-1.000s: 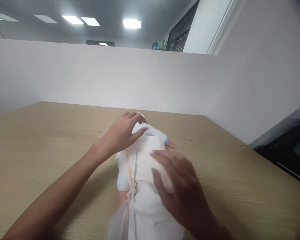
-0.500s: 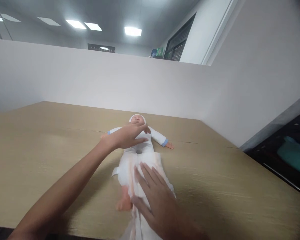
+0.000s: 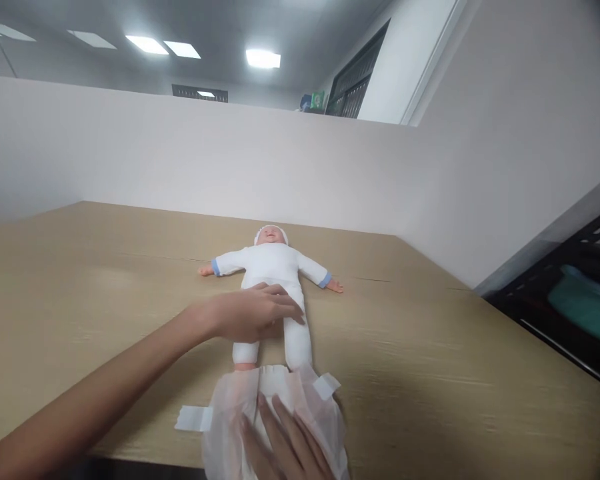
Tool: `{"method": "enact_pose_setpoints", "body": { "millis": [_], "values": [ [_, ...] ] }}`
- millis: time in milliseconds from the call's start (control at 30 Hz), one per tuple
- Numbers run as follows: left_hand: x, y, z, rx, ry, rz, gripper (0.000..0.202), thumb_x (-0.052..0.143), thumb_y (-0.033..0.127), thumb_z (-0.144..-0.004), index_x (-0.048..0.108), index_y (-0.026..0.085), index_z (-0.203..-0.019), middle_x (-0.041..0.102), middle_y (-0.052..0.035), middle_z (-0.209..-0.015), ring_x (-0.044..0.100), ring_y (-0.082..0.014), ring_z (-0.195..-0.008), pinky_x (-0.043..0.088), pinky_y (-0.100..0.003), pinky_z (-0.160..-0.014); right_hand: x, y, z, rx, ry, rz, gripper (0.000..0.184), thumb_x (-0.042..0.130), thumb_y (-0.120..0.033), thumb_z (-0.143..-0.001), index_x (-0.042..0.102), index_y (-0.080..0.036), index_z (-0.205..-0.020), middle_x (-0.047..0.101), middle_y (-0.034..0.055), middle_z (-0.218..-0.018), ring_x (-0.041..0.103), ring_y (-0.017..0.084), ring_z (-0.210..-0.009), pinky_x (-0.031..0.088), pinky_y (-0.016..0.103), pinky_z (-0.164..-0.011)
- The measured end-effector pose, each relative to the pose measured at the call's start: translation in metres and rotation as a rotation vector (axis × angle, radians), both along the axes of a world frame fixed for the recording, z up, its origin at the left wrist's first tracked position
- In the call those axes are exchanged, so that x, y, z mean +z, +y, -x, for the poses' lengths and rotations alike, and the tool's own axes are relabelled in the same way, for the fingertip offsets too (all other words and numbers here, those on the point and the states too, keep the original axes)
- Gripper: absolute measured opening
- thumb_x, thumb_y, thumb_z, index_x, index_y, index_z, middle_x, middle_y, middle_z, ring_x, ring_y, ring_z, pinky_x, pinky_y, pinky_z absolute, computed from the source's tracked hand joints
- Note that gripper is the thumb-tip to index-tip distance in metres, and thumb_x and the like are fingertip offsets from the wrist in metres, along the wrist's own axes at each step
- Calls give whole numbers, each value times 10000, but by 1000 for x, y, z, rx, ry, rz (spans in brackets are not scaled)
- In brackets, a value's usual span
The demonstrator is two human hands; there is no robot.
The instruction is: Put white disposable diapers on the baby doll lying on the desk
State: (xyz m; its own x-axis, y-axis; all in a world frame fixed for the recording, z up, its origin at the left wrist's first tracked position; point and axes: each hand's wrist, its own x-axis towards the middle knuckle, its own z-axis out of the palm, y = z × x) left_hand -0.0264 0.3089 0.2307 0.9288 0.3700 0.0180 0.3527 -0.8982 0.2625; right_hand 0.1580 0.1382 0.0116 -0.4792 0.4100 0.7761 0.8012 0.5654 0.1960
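Observation:
A baby doll (image 3: 270,261) in a white suit with blue cuffs lies on its back, arms spread and head at the far side. My left hand (image 3: 260,312) reaches across its hips and upper legs, fingers loosely stretched, holding nothing I can see. An unfolded white diaper (image 3: 230,407) with two side tabs lies at the near end, over the doll's feet or just in front of them. My right hand (image 3: 290,443) rests on the diaper with fingers spread flat; its wrist is cut off by the lower edge.
Under everything is a wood-grain table (image 3: 420,347), whose near edge shows at lower left. A low white partition (image 3: 180,153) closes off the back. Beyond the right side stands a black rack (image 3: 540,313) holding something teal.
My right hand and the diaper have moved toward me, off the doll's legs, and the diaper's tabs now show. My left hand has come down from the doll's chest to its hips.

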Motion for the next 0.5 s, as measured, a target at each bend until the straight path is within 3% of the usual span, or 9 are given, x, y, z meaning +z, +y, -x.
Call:
{"method": "enact_pose_setpoints", "body": {
  "millis": [100, 300, 500],
  "values": [
    [-4, -12, 10, -32, 74, -74, 819, 506, -88, -887, 497, 242, -1637, 552, -45, -1680, 452, -291, -1557, 417, -482, -1262, -13, -5, 13, -37, 31, 30, 488, 556, -428, -1152, 580, -323, -1628, 681, 78, -1530, 737, 320, -1314, 654, 404, -1030],
    [-21, -21, 28, -68, 276, -229, 1182, 601, -131, -737, 251, 346, -1761, 225, 10, -1851, 296, -344, -1672, 433, -556, -1290, -29, 1, 37, -112, 304, -129, 452, 472, -268, -1168, 620, -360, -1585, 735, 38, -1462, 687, 294, -1391, 588, 474, -1164],
    [-42, -22, 16, -179, 227, -407, 970, 812, 163, -904, 344, 310, -1740, 214, -28, -1852, 324, -387, -1661, 509, -564, -1234, -23, -2, 26, -92, 169, -46, 413, 646, -334, -1116, 667, -372, -1527, 723, 28, -1476, 729, 286, -1331, 660, 386, -1059]
  ]
}}
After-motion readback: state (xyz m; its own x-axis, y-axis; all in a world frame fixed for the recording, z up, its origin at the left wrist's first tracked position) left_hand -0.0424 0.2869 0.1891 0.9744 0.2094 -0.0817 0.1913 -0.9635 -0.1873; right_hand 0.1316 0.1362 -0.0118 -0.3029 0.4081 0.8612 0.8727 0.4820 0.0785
